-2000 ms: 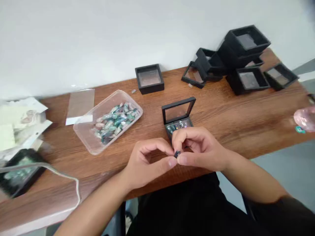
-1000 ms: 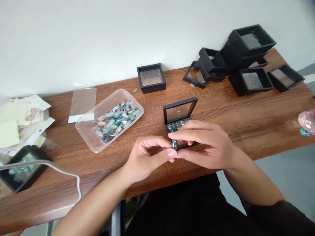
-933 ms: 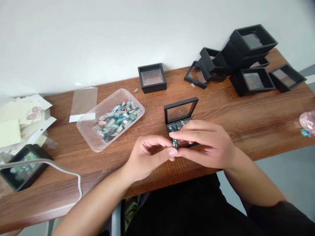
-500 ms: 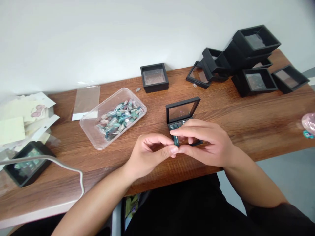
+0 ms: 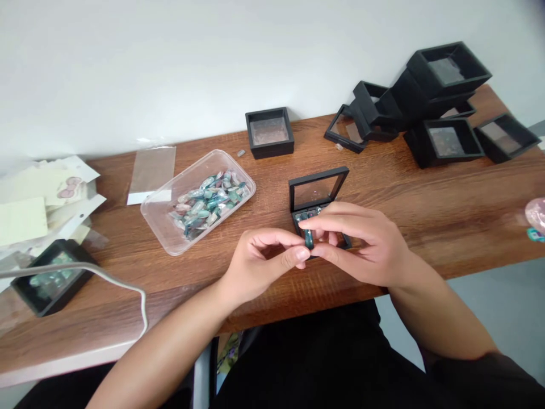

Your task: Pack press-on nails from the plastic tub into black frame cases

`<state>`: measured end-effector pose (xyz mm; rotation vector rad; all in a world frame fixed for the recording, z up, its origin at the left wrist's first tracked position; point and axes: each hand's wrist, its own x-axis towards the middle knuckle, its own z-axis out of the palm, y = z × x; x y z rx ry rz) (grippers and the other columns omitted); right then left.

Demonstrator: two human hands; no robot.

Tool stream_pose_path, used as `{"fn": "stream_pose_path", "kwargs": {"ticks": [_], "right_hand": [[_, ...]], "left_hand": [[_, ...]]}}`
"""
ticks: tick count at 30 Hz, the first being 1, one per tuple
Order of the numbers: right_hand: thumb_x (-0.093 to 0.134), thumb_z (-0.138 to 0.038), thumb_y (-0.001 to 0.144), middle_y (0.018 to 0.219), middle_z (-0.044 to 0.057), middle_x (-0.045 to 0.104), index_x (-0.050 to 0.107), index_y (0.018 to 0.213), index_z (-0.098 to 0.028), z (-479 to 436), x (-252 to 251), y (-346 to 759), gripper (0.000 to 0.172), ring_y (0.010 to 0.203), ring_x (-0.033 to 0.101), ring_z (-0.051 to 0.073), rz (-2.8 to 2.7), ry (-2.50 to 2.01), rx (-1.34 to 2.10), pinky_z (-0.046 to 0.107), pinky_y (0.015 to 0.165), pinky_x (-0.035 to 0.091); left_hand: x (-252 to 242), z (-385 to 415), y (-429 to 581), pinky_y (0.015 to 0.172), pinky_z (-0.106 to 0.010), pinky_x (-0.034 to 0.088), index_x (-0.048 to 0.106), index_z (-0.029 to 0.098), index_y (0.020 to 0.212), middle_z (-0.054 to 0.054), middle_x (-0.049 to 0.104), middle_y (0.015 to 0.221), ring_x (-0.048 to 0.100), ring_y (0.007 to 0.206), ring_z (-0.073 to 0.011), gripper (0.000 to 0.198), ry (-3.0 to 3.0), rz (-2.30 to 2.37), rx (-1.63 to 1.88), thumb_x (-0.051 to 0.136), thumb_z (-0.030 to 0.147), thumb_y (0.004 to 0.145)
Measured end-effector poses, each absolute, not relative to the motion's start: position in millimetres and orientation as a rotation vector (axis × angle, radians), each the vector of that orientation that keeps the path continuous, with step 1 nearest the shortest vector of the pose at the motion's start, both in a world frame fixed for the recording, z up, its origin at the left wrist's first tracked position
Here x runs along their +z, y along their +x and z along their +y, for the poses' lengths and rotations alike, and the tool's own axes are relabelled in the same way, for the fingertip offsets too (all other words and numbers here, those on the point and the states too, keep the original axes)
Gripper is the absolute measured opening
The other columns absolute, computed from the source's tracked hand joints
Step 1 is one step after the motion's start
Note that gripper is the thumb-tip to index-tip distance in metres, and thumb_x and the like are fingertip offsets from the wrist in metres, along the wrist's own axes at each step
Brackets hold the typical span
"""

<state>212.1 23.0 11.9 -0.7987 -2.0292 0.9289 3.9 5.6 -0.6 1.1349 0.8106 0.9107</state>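
Between both hands a small glossy teal press-on nail [image 5: 309,238] is pinched, pale specks on its surface. My left hand [image 5: 266,261] closes thumb and index finger on its lower left side. From the right, the thumb and forefinger of my right hand [image 5: 361,241] grip its top and lower end. Just behind the fingers stands a black hinged display case [image 5: 318,190] with its clear-windowed lid raised. Several nails sit along the case's back row, while the right hand hides much of its base. A clear plastic tub [image 5: 164,241] to the left holds a heap of similar nails [image 5: 208,201].
Several black cases [image 5: 447,74] are stacked at the back right, and one black case [image 5: 269,133] stands near the wall. At left lie paper cards [image 5: 25,218], a clear bag [image 5: 152,170], another filled case [image 5: 53,278] and a white cable [image 5: 114,281] crossing the table edge.
The nail is tilted slightly and shows more of its face between the fingers. Both hands stay nearly in place; the whole view has shifted a little.
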Motion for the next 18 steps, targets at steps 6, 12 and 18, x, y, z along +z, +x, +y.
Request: {"fn": "stream_pose_path", "kwargs": {"ticks": [6, 12, 18], "right_hand": [[0.063, -0.017, 0.092, 0.09, 0.002, 0.065, 0.063, 0.123, -0.023, 24, 11, 219, 0.032, 0.071, 0.06, 0.011, -2.091, -0.839, 0.88, 0.024, 0.061, 0.052], [0.06, -0.022, 0.095, 0.086, 0.001, 0.065, 0.066, 0.121, -0.025, 29, 12, 240, 0.028, 0.069, 0.059, 0.011, -2.202, -0.974, 0.916, 0.024, 0.056, 0.047], [0.06, -0.029, 0.095, 0.076, -0.001, 0.06, 0.069, 0.119, -0.023, 32, 5, 263, 0.026, 0.066, 0.055, 0.012, -2.306, -1.084, 0.978, 0.027, 0.061, 0.046]], "left_hand": [[-6, 2, 6, 0.063, -0.02, 0.055, 0.073, 0.017, 0.092, 0.0, 0.074, 0.074, 0.066, 0.061, -0.0089, 0.01, 1.106, 0.788, 0.945, 0.076, 0.024, 0.085], [-9, 1, 6, 0.074, -0.026, 0.054, 0.073, 0.017, 0.1, -0.004, 0.076, 0.085, 0.068, 0.073, -0.0125, 0.013, 1.688, 0.932, 0.909, 0.069, 0.026, 0.092], [-19, -1, 5, 0.074, -0.03, 0.05, 0.072, 0.02, 0.108, -0.005, 0.073, 0.092, 0.065, 0.081, -0.0161, 0.022, 2.351, 0.959, 0.633, 0.06, 0.035, 0.097]]}}
